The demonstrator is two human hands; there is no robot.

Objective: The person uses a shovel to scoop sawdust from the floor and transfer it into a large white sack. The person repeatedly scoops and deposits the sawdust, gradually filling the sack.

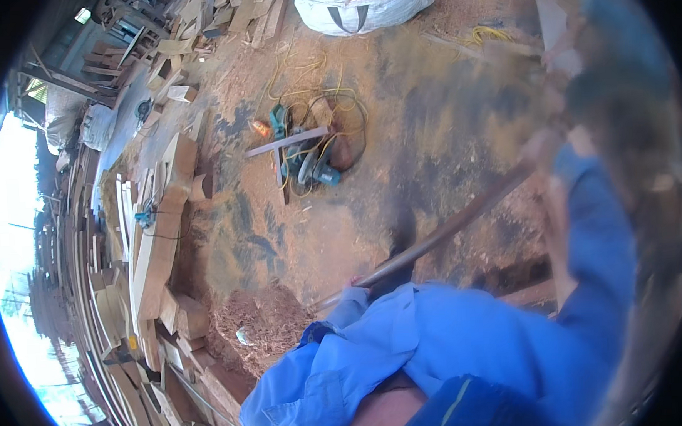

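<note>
A long, narrow brown wooden plank [468, 214] slants across in front of me, from low centre up to the right. My left hand [358, 282] is closed round its lower part, mostly hidden behind my blue sleeve and the wood. On the right, my right hand [581, 142] is stretched out near the plank's upper end. Motion smears its fingers, so their grip does not show. Beside it, a dark greenish blurred shape [619, 83] fills the upper right; I cannot make out what it is.
Teal power tools [319, 172] with yellow cords lie on the sawdust-covered floor [429, 131] ahead. Thick timber beams [161, 230] and boards are stacked on the left. Wood shavings [262, 325] are heaped near my left side. A white bulk sack [365, 7] stands at the back.
</note>
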